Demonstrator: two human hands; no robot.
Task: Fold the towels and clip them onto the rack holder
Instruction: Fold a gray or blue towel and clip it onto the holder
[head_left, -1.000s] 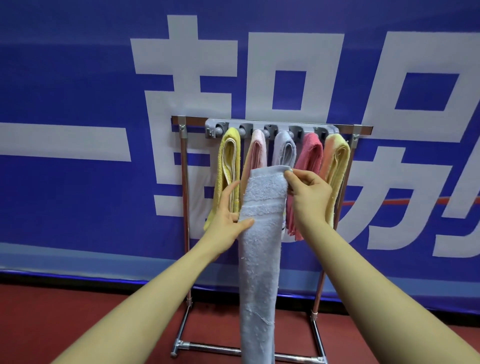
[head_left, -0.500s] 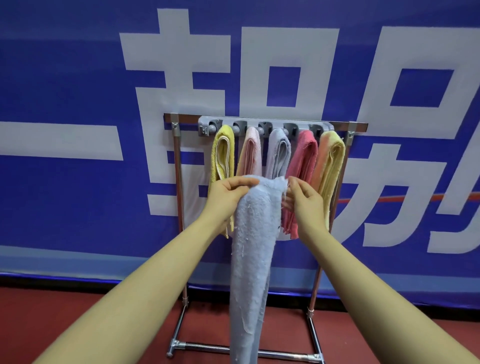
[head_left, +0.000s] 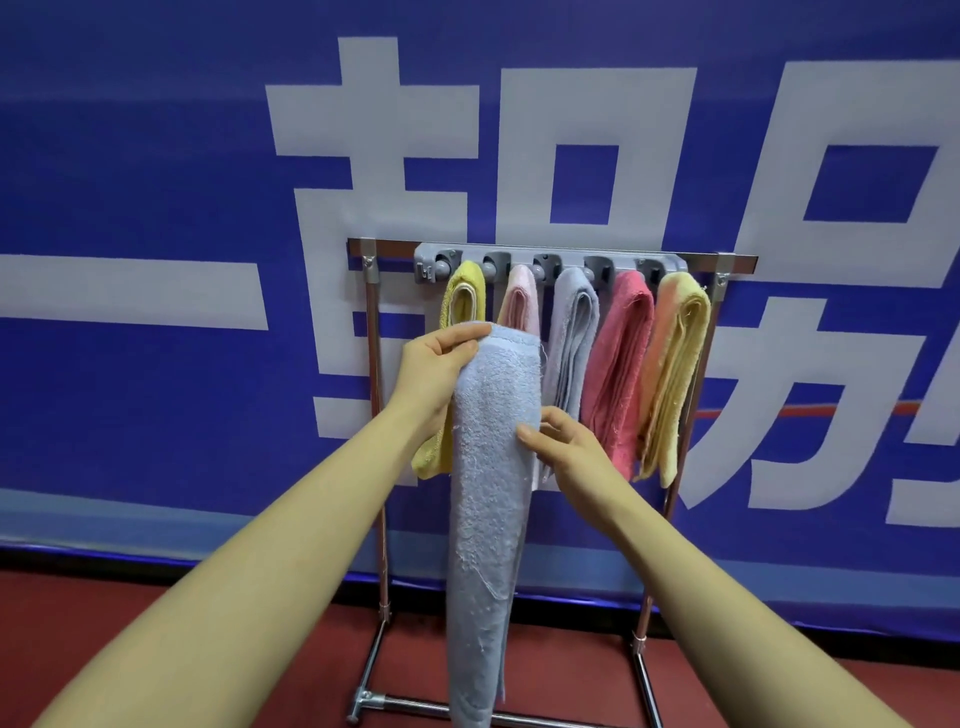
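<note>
A long light blue towel (head_left: 491, 493) hangs folded lengthwise in front of the rack. My left hand (head_left: 439, 366) grips its top edge, thumb over the fold. Lower down, my right hand (head_left: 563, 447) pinches the towel's right edge at mid-height. Behind them a grey clip holder (head_left: 550, 260) on the metal rack (head_left: 371, 322) holds several folded towels: yellow (head_left: 465, 299), pale pink (head_left: 522, 304), grey-blue (head_left: 574, 332), pink-red (head_left: 618, 358) and peach-yellow (head_left: 675, 364). The blue towel hides the lower part of the pale pink one.
The rack stands on a red floor (head_left: 234, 629) against a blue banner (head_left: 156, 156) with large white characters. Its base bar (head_left: 410, 704) runs low along the floor behind the hanging towel.
My left hand stays at the towel's top while my right hand has slid down from the top corner to the towel's right edge at mid-height. The towel hangs narrower.
</note>
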